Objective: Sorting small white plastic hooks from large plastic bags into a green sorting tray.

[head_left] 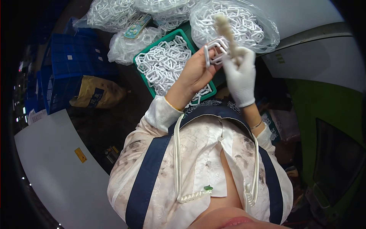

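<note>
My bare left hand (195, 71) pinches a few white plastic frames (216, 52), rounded open shapes held up together above the green tray. Close beside it, my right hand (242, 76) wears a white knitted glove. Its fingers are closed round a slim beige tool (225, 31), smeared by motion, which points up and away from me. What kind of tool it is cannot be made out. Below and left of my hands, a green tray (143, 78) is heaped with many white plastic frames (164, 63) like those in my left hand.
Clear plastic bags (234, 23) full of white frames stand beyond the tray. A patterned phone-like object (137, 26) lies on one bag. At left are blue crates (78, 53), a brown paper sack (91, 91) and a pale panel (57, 145). A grey-white machine surface (320, 59) is at right.
</note>
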Demonstrator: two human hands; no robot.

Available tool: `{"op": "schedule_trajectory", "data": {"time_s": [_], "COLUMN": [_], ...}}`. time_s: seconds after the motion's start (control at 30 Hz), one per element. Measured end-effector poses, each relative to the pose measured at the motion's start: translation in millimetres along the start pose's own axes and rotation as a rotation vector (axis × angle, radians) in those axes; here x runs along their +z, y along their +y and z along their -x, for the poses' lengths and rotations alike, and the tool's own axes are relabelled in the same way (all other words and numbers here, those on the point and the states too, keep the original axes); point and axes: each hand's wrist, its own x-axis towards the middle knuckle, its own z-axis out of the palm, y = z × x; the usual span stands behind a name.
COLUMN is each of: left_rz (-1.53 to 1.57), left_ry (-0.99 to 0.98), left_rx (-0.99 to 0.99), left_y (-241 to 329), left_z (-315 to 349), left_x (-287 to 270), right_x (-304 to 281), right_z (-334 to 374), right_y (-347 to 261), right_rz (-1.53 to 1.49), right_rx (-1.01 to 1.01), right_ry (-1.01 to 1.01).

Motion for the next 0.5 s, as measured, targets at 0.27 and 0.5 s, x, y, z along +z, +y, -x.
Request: {"op": "schedule_trajectory", "data": {"time_s": [0.27,0.5], "left_rz": [-0.779,-2.110], "left_ry": [-0.086,0.082], "left_rx": [0.940,1.159], "left_y": [74,29], "left_z": [-48,-93], "left_x": [81,13], "right_x": [-71,-101], "right_z": [-22,-25], "right_y": [11,43], "right_rz": [0.083,0.277], "right_rx": [-0.093,-0.033], "right_ry": [0.365,0.342]}}
